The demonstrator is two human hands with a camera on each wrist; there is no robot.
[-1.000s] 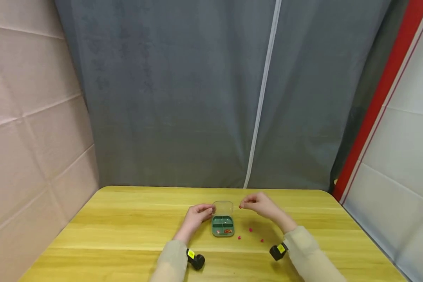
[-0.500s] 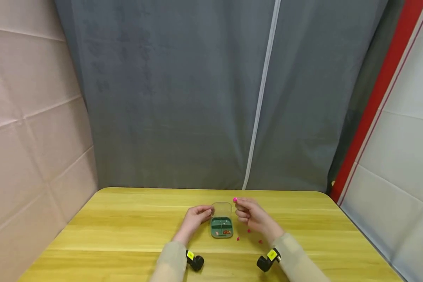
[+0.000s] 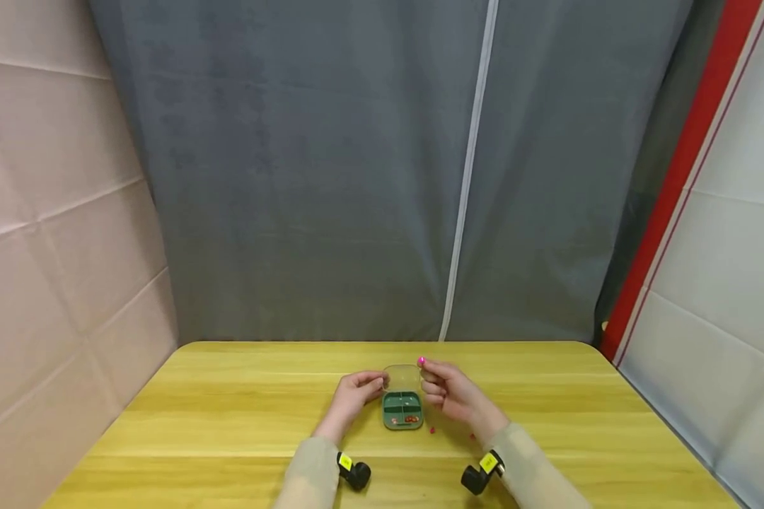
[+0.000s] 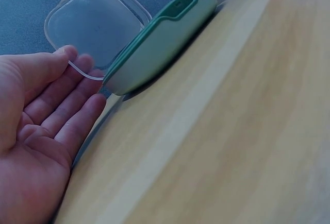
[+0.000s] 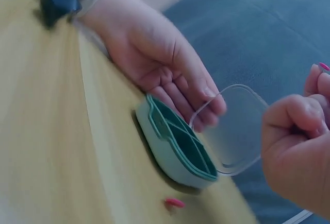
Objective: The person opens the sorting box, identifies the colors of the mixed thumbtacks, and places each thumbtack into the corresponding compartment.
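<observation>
Soft, even light with only faint shadows. The head view bows at its edges. The wrist views are blurred up close.

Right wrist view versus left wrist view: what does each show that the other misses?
Only the right wrist view shows the box's compartments, a red pill on the table, and the right hand pinching a pink pill. Only the left wrist view shows the left palm. Both show the green box, its clear lid raised, left fingers touching it.
</observation>
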